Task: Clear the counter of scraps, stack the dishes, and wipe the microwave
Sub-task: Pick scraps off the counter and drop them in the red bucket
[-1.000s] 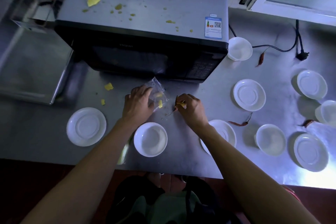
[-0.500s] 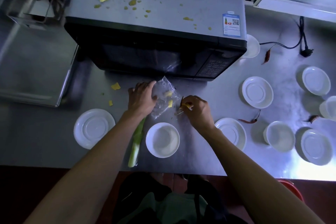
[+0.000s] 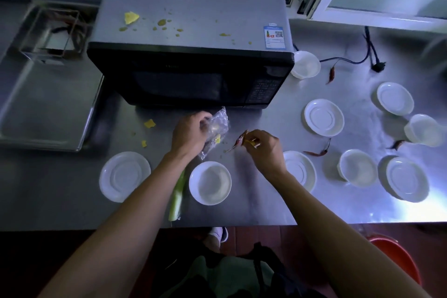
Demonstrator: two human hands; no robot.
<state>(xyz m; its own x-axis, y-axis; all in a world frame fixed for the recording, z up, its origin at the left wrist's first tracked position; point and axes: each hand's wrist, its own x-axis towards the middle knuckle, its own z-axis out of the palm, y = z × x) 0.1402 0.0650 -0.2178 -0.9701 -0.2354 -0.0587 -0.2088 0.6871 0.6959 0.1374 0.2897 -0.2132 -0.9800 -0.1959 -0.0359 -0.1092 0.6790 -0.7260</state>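
Observation:
My left hand (image 3: 189, 134) grips a clear plastic bag (image 3: 216, 128) with yellow bits inside, in front of the black microwave (image 3: 191, 77). My right hand (image 3: 264, 149) pinches a dried red chili (image 3: 239, 140) and a small yellow scrap just right of the bag. Yellow crumbs (image 3: 131, 17) lie on the microwave's grey top. More yellow scraps (image 3: 149, 124) lie on the steel counter (image 3: 254, 189) left of my hand. White saucers (image 3: 324, 117) and small bowls (image 3: 210, 182) are spread over the counter. A green leek piece (image 3: 176, 197) lies under my left forearm.
Loose red chilies (image 3: 319, 151) lie among the dishes at the right. A steel tray (image 3: 46, 104) sits left of the microwave. A black cable and plug (image 3: 376, 65) lie at the back right. A red bucket (image 3: 396, 261) stands on the floor.
The view has tilted up, showing the whole microwave top. My left hand has turned the bag's mouth up a little; my right hand still holds the chili beside it.

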